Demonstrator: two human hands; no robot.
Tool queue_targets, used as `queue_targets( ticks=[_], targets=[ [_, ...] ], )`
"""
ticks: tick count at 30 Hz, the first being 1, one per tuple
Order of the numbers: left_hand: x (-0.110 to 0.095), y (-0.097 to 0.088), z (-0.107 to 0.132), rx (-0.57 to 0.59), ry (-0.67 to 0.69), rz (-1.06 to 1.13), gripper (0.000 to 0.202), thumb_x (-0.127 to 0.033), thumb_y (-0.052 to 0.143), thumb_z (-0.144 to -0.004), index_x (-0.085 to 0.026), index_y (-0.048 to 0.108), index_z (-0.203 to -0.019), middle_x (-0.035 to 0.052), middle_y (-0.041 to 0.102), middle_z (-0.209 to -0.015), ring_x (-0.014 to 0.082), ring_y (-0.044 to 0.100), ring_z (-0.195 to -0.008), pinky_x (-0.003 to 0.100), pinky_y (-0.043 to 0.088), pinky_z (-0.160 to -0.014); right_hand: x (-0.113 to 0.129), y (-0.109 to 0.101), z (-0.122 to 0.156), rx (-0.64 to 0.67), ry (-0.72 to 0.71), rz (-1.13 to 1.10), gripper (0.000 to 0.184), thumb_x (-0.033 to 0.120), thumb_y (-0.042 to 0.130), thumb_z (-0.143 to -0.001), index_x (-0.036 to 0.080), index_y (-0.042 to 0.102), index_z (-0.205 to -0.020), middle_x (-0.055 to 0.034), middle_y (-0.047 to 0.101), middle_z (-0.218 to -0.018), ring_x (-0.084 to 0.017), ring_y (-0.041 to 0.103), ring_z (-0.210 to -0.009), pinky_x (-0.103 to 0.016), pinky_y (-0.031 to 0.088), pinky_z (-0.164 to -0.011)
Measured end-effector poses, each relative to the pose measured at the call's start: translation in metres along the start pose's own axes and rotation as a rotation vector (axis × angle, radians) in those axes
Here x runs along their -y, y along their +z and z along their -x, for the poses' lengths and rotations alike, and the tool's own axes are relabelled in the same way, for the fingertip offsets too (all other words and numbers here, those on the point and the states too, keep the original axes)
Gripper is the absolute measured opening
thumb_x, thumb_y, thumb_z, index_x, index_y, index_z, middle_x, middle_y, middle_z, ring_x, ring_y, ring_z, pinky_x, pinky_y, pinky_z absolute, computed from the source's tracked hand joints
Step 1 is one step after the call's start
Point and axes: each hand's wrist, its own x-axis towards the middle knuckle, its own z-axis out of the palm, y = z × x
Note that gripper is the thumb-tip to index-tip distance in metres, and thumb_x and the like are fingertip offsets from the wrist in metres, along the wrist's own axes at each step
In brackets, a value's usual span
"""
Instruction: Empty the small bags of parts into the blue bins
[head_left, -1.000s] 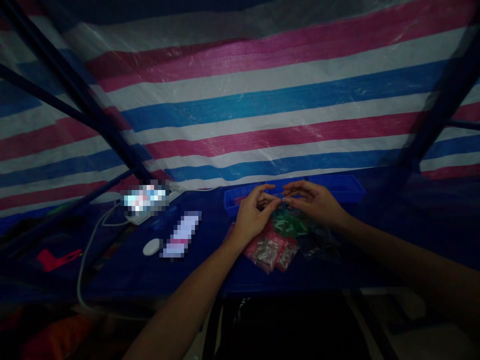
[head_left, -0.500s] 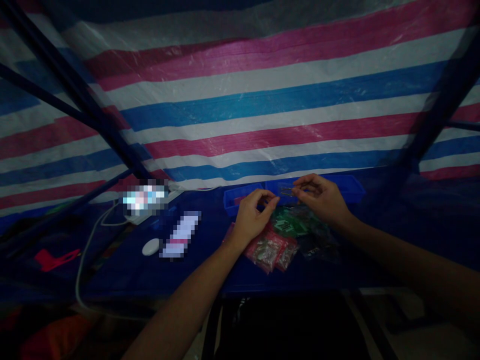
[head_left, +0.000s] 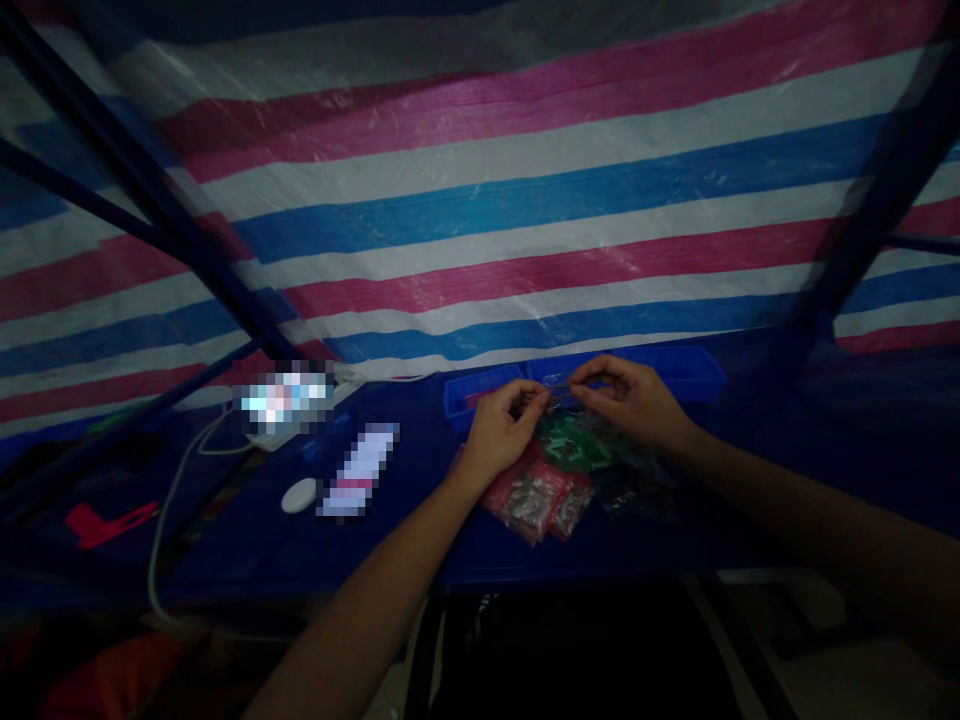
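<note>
Backed by striped pink, white and blue sheeting [head_left: 480, 215], in dim light, at a dark blue table [head_left: 424, 440]. Held right of centre in the frame, just above a green packet [head_left: 574, 442]: one slim, shiny piece [head_left: 561, 390], too small and dark to identify. Pinched at its right end by the nearly closed fingers [head_left: 587, 386] of the right hand [head_left: 637, 402]; met at its left end by the curled fingers of the left hand [head_left: 502, 430], thumb and forefinger close together, with no telling grip from touch.

Now spanned between both hands, after being held out by the right alone half a second ago. To judge by that, back to two-handed handling, not yet set down.

Bounded behind by a blue tray [head_left: 705, 385] near the foot of the sheeting, and in front by the near edge of the table. Crowded underneath by pink packets [head_left: 529, 505] and dark packets [head_left: 641, 495]; limited farther left by a pixelated bright slab [head_left: 360, 470] and a white disc [head_left: 300, 495]. Seemingly freer for moving: upward above the tray, and rightward past its end.
</note>
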Motion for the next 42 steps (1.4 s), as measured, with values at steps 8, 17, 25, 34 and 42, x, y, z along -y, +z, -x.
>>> queue_targets(
  ticks=[8, 17, 25, 34, 42],
  targets=[
    [0.002, -0.001, 0.0, -0.014, -0.029, 0.044, 0.028, -0.043, 0.061, -0.1, -0.017, 0.068, -0.106, 0.0062, 0.074, -0.093, 0.0172, 0.071, -0.085, 0.028, 0.056, -0.076, -0.008, -0.005, -0.004, 0.115, -0.066, 0.065, 0.02, 0.041, 0.073, -0.09, 0.032, 0.078, -0.107, -0.0074, 0.067, -0.129, -0.028, 0.062, -0.124, -0.046, 0.06, -0.093],
    [-0.002, -0.003, 0.0, -0.036, 0.031, -0.019, 0.028, -0.041, 0.057, -0.103, -0.019, 0.067, -0.116, 0.0084, 0.075, -0.106, 0.0202, 0.073, -0.094, 0.033, 0.06, -0.082, -0.002, -0.005, -0.003, 0.153, 0.073, -0.001, 0.033, 0.053, 0.068, -0.091, 0.026, 0.079, -0.107, -0.0059, 0.079, -0.108, -0.024, 0.072, -0.09, -0.043, 0.059, -0.086],
    [-0.008, -0.009, 0.0, 0.024, 0.176, -0.397, 0.024, -0.035, 0.056, -0.103, -0.021, 0.072, -0.112, 0.0086, 0.076, -0.107, 0.0233, 0.072, -0.098, 0.04, 0.057, -0.091, -0.005, -0.017, -0.008, -0.059, -0.342, 0.575, 0.033, 0.035, 0.065, -0.094, 0.027, 0.07, -0.126, -0.0108, 0.068, -0.134, -0.033, 0.058, -0.129, -0.058, 0.042, -0.114],
    [0.001, -0.005, 0.005, 0.382, 0.274, -0.45, 0.034, -0.042, 0.07, -0.093, -0.02, 0.073, -0.119, 0.0109, 0.073, -0.118, 0.0249, 0.07, -0.109, 0.043, 0.054, -0.101, -0.024, -0.013, -0.008, 0.053, -0.353, 0.679, 0.018, 0.032, 0.067, -0.092, 0.025, 0.074, -0.108, -0.0118, 0.07, -0.128, -0.033, 0.06, -0.126, -0.057, 0.043, -0.111],
    [0.0, -0.004, 0.004, 0.317, 0.202, -0.413, 0.023, -0.035, 0.071, -0.093, -0.021, 0.074, -0.112, 0.0078, 0.077, -0.112, 0.0241, 0.072, -0.105, 0.041, 0.055, -0.096, -0.013, -0.01, -0.005, 0.045, -0.366, 0.589, 0.014, 0.031, 0.067, -0.092, 0.027, 0.074, -0.105, -0.0088, 0.072, -0.12, -0.032, 0.062, -0.12, -0.056, 0.047, -0.107]
  ],
)
